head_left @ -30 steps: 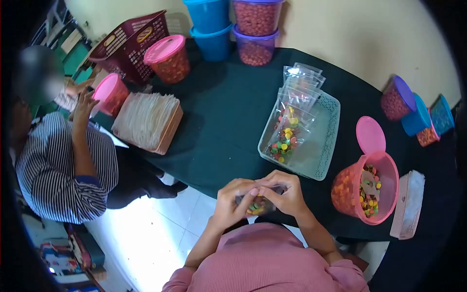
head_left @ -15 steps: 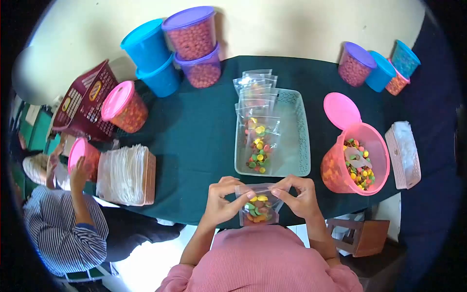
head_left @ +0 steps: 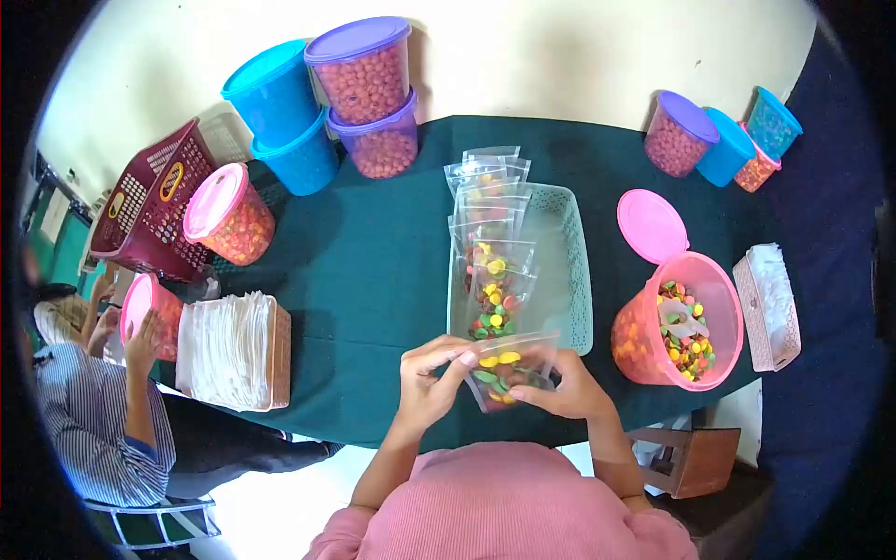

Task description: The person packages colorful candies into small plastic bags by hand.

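Observation:
A clear bag (head_left: 505, 371) of yellow, green and brown candies hangs between my hands, tilted, over the table's near edge. My left hand (head_left: 432, 381) pinches its upper left corner between thumb and fingers. My right hand (head_left: 571, 385) grips its right side, thumb low on the front, some fingers hidden behind. Just beyond is a pale green tray (head_left: 581, 271), with a row of overlapping filled bags (head_left: 492, 289) along its left side. To the right stands an open pink tub (head_left: 635, 341) of candies with a scoop (head_left: 684, 322) inside; its pink lid (head_left: 651, 226) lies behind it.
A basket of flat clear bags (head_left: 280, 355) sits at left, near pink-lidded tubs (head_left: 231, 215) and a maroon basket (head_left: 154, 205). Blue (head_left: 297, 161) and purple-lidded tubs (head_left: 373, 93) stand behind. A narrow basket (head_left: 770, 308) is far right. A person in stripes (head_left: 93, 420) sits left.
The bag has moved up and away from my body and now tilts. My right hand has shifted from its top corner to its lower right side. The view has shifted slightly.

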A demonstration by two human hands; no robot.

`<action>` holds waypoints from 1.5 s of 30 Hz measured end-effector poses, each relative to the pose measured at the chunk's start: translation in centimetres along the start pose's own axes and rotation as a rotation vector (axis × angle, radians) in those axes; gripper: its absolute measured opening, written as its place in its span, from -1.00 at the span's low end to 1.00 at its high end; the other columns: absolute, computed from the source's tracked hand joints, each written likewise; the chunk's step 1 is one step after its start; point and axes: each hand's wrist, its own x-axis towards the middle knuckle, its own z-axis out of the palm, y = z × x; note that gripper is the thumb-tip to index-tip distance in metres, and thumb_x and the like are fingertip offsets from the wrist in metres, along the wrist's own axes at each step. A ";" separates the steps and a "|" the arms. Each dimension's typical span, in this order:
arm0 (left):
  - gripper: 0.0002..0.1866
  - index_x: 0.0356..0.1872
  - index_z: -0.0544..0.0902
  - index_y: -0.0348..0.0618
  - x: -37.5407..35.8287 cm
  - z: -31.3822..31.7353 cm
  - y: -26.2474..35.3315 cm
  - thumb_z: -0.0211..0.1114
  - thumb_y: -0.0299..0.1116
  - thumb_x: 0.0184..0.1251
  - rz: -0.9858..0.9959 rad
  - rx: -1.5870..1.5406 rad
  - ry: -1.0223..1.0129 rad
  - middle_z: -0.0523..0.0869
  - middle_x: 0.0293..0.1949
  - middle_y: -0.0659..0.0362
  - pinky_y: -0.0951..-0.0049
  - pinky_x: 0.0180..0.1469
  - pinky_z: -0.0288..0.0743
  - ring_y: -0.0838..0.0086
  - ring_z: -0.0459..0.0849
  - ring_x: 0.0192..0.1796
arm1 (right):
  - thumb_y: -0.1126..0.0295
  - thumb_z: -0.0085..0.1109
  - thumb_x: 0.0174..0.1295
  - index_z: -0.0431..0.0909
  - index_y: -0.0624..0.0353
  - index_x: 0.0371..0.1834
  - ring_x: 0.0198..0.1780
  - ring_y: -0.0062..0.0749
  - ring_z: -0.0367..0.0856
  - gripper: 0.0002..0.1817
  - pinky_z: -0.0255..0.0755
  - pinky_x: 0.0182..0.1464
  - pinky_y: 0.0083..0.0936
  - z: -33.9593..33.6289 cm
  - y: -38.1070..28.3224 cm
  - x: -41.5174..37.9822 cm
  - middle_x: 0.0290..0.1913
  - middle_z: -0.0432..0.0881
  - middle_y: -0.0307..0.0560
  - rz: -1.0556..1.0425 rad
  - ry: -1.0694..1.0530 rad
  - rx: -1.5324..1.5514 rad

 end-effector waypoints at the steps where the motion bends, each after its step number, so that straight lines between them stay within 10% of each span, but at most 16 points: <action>1: -0.77 -0.22 0.60 -0.26 0.2 0.3 0.0 0.25 -0.48 0.05 0.003 0.000 0.003 0.65 -0.33 0.09 0.52 -0.17 0.39 0.48 0.59 -0.34 | 0.52 0.23 -0.03 0.44 0.30 -0.11 -0.14 -0.51 0.51 -0.64 0.35 -0.06 -0.59 -0.2 0.2 0.2 -0.17 0.55 -0.11 -0.003 -0.003 -0.002; 4: -0.23 0.19 0.21 -0.25 0.8 0.4 -1.0 0.39 -0.27 -0.07 0.075 -0.186 -0.015 0.44 0.00 0.08 0.47 -0.04 0.37 0.46 0.48 -0.08 | 0.50 0.21 0.01 0.40 0.29 -0.06 -0.13 -0.52 0.51 -0.61 0.36 -0.06 -0.58 0.3 0.6 0.7 -0.16 0.54 -0.13 -0.113 0.121 0.207; 15: -0.44 0.16 0.21 -0.29 5.6 1.0 -9.2 0.19 -0.39 0.14 -0.230 -0.098 0.127 0.34 0.09 0.05 0.41 0.12 0.25 0.38 0.33 0.11 | 0.42 0.22 0.00 0.32 0.27 -0.16 -0.12 -0.44 0.44 -0.63 0.31 -0.07 -0.51 -1.6 8.5 6.1 -0.20 0.44 -0.12 -0.015 0.589 0.161; 19: -0.26 0.20 0.05 -0.42 5.9 1.7 -9.9 0.23 -0.27 0.11 -0.350 0.043 0.087 0.21 0.15 -0.09 0.41 0.11 0.27 0.26 0.24 0.20 | 0.28 0.34 -0.15 0.16 0.32 -0.02 0.04 -0.20 0.26 -0.32 0.20 0.06 -0.32 -0.9 12.9 6.3 -0.06 0.23 0.05 0.084 0.680 -0.566; 22: -0.20 0.23 -0.02 -0.42 6.2 2.2 -10.6 0.24 -0.28 0.09 -0.398 -0.045 0.055 0.18 0.18 -0.10 0.37 0.19 0.16 0.25 0.17 0.26 | 0.30 0.39 -0.22 0.05 0.35 0.04 0.13 -0.17 0.22 -0.19 0.17 0.13 -0.32 -1.4 13.2 6.6 0.03 0.22 0.13 0.100 0.599 -0.229; 34: -0.19 0.14 0.11 -0.41 6.6 2.1 -10.1 0.36 -0.36 -0.15 0.025 0.311 0.179 0.24 0.01 -0.07 0.32 0.11 0.25 0.15 0.29 0.09 | 0.40 0.44 -0.36 0.06 0.21 0.14 0.10 -0.16 0.31 -0.07 0.22 0.10 -0.31 -1.3 9.4 8.2 0.01 0.34 0.06 -0.139 0.448 -0.239; 45: -0.28 0.16 0.08 -0.41 5.7 1.2 -12.6 0.26 -0.43 -0.02 0.011 0.207 0.142 0.23 0.09 -0.10 0.34 0.23 0.11 0.19 0.23 0.21 | 0.27 0.42 -0.31 -0.09 0.33 0.14 0.17 0.03 0.17 0.00 0.14 0.17 -0.25 -0.6 12.2 8.5 0.09 0.16 0.22 0.027 0.407 -0.386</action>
